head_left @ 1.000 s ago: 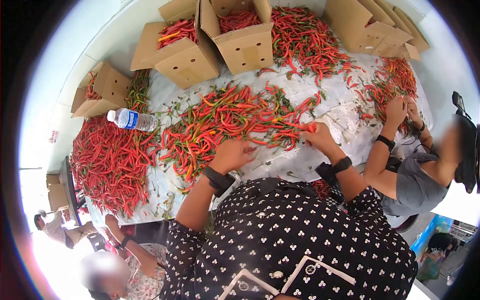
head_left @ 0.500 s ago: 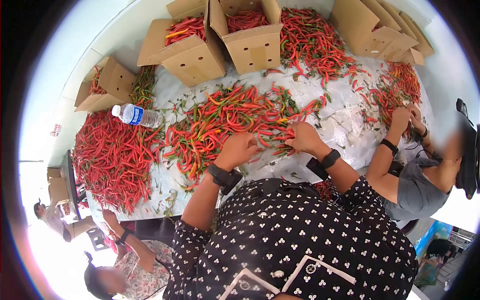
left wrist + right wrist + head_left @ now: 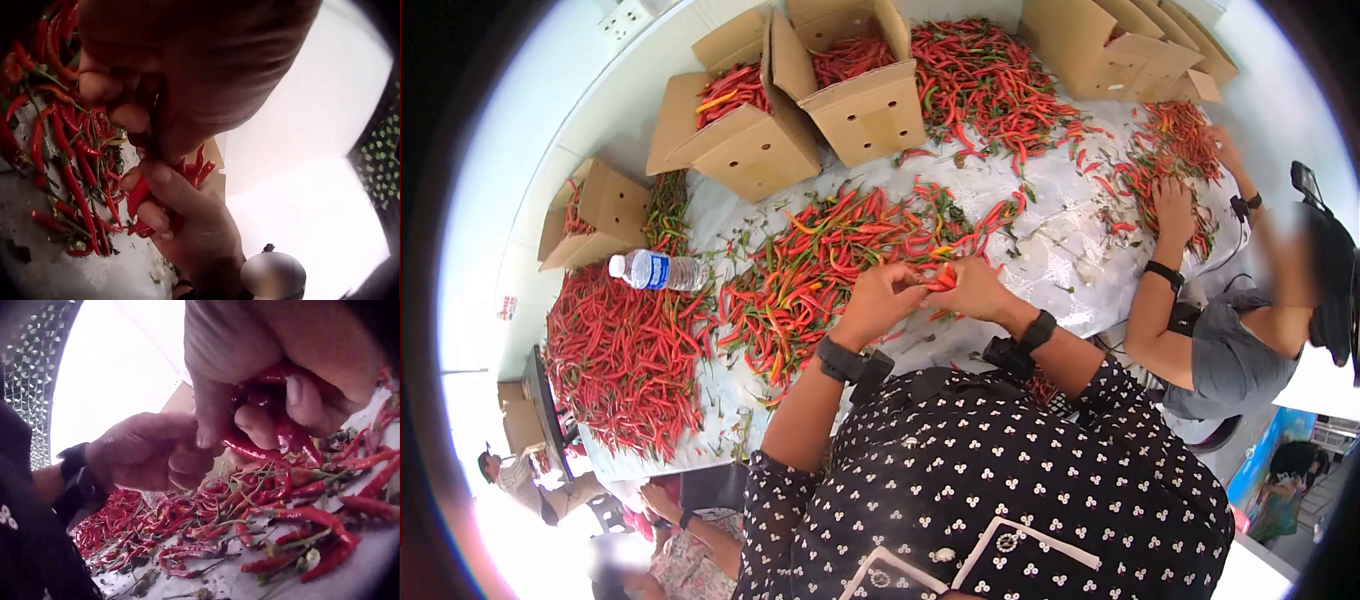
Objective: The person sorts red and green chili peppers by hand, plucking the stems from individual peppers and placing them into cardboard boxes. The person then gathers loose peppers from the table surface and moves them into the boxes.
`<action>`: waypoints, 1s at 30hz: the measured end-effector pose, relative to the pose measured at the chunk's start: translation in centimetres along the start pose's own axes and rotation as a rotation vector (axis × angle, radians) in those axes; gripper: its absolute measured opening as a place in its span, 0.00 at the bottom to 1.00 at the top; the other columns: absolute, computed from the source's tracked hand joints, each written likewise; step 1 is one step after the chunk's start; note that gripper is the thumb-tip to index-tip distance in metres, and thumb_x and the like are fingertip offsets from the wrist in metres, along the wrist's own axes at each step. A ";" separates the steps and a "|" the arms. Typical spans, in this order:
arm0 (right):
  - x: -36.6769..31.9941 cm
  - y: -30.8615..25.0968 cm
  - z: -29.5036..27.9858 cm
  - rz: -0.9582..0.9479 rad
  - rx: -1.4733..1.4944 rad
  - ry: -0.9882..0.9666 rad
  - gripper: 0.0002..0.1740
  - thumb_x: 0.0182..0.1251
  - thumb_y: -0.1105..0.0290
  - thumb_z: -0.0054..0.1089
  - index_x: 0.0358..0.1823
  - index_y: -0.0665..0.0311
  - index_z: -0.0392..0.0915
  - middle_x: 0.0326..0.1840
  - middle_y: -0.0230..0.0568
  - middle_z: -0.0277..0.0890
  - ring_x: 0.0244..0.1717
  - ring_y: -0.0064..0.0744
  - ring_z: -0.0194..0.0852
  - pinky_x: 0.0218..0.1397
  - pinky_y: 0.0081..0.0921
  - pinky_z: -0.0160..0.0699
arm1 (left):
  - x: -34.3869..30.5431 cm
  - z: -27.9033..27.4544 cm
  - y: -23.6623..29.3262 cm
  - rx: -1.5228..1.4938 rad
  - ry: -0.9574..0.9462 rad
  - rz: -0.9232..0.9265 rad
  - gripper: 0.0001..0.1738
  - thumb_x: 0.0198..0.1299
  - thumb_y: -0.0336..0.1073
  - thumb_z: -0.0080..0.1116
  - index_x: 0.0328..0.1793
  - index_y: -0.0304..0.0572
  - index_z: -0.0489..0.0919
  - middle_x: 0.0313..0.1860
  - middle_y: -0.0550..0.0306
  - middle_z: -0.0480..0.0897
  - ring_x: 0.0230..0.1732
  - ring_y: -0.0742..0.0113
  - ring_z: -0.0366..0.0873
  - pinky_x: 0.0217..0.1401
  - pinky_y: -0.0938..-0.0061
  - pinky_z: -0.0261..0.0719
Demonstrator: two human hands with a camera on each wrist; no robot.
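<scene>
In the head view both hands meet above the near edge of the central heap of mixed peppers [image 3: 840, 240]. My right hand [image 3: 975, 290] grips several red peppers [image 3: 943, 279]; in the right wrist view they show between its curled fingers. My left hand [image 3: 880, 300] has thumb and fingers pinched together at the right hand's fingertips. The left wrist view shows the right hand [image 3: 194, 219] round the red peppers [image 3: 139, 197], with the left hand [image 3: 200, 69] over them; what the left fingertips pinch is hidden.
A water bottle [image 3: 658, 271] lies by the large red heap [image 3: 620, 360] at left. Cardboard boxes [image 3: 865, 110] with peppers stand along the back. Another person [image 3: 1240, 350] works at a pile on the right; one more sits at lower left.
Both hands have come together, the right moving left from the heap with peppers in its grip. The person on the right has spread their hands apart. The view has shifted slightly.
</scene>
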State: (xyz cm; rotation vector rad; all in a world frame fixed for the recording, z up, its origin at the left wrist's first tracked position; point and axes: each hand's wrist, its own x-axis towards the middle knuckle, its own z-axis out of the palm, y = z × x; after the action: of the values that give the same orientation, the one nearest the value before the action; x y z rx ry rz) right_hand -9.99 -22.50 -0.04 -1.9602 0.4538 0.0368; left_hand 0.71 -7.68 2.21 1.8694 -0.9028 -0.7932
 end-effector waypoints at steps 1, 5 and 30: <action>-0.3 -0.6 0.1 0.045 0.070 -0.024 0.19 0.41 0.57 0.69 0.23 0.67 0.76 0.19 0.39 0.74 0.20 0.27 0.71 0.26 0.27 0.69 | -0.1 0.1 -0.2 0.133 0.035 0.062 0.09 0.48 0.33 0.61 0.30 0.33 0.77 0.22 0.55 0.76 0.21 0.70 0.72 0.24 0.74 0.69; 0.2 1.7 1.2 0.160 0.250 -0.076 0.13 0.49 0.61 0.64 0.25 0.65 0.77 0.17 0.35 0.73 0.18 0.22 0.69 0.23 0.23 0.69 | -0.2 0.3 0.1 0.431 0.194 0.320 0.06 0.44 0.30 0.58 0.25 0.34 0.74 0.22 0.49 0.75 0.24 0.59 0.75 0.27 0.69 0.71; 2.6 5.5 -7.4 -0.056 -0.117 0.156 0.09 0.47 0.70 0.59 0.32 0.63 0.78 0.17 0.39 0.72 0.20 0.32 0.73 0.26 0.30 0.70 | -1.5 -2.0 -2.5 0.333 0.040 -0.001 0.11 0.47 0.34 0.56 0.36 0.37 0.77 0.29 0.49 0.80 0.30 0.55 0.78 0.34 0.68 0.74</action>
State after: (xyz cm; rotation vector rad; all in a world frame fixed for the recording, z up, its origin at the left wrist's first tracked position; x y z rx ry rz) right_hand -10.77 -31.78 -2.32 -2.0985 0.5083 -0.1284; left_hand 2.16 -4.67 1.03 2.1642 -1.0586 -0.6314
